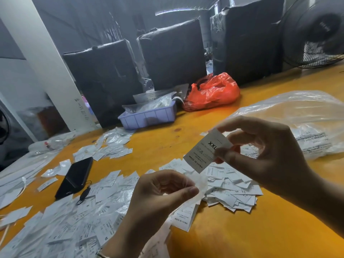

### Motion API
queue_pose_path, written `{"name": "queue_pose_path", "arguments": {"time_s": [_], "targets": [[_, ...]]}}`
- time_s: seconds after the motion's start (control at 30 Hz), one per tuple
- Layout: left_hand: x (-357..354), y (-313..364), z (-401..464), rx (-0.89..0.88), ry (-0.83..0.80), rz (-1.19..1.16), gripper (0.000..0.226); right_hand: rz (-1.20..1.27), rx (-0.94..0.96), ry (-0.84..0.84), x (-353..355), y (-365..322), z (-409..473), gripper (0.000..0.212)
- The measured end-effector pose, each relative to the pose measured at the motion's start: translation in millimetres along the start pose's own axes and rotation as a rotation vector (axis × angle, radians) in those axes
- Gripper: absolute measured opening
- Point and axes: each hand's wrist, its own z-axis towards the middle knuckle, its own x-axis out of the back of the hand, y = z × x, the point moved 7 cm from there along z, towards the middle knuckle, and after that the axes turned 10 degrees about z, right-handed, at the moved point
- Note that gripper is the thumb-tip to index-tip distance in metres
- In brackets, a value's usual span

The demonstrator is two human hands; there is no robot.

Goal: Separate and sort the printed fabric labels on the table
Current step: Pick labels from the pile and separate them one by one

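This looks like a garment-trade workroom or small warehouse. An orange desk (260, 229) is littered with loose printed size labels (232, 190) and clear plastic bags (297, 112). Tall bales wrapped in black plastic (173, 54) stand along the desk's far edge, an industrial fan (316, 30) sits at one corner, and a lilac plastic tray (149, 116) holds more packets.

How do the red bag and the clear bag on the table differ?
The red bag is opaque and bunched into a rounded lump; the clear bag is see-through and spread out wide. Printed labels show through the clear bag, while the red bag hides whatever it holds. The red bag sits next to the purple tray; the clear bag lies behind the right hand. Both are thin plastic resting on the orange table.
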Motion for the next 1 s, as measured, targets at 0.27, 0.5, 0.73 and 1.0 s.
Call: {"name": "queue_pose_path", "arguments": {"time_s": [0.27, 0.5, 0.73, 1.0], "targets": [[-3, -1, 3, 0.001, -0.027, -0.001, 0.017, -0.015, 0.011, 0.043, 1, 3, -1, 0.054], [-4, 1, 1, 0.008, -0.023, -0.015, 0.006, -0.027, 0.085, -0.020, -3, 0, -1, 0.014], [-4, 1, 0, -0.002, 0.004, -0.028, 0.008, 0.048, 0.019, 0.023, 4, 8, -1, 0.009], [-4, -2, -1, 0.030, -0.002, -0.028, 0.005, 0.032, 0.026, -0.023, -1, 12, -3, 0.013]]}}
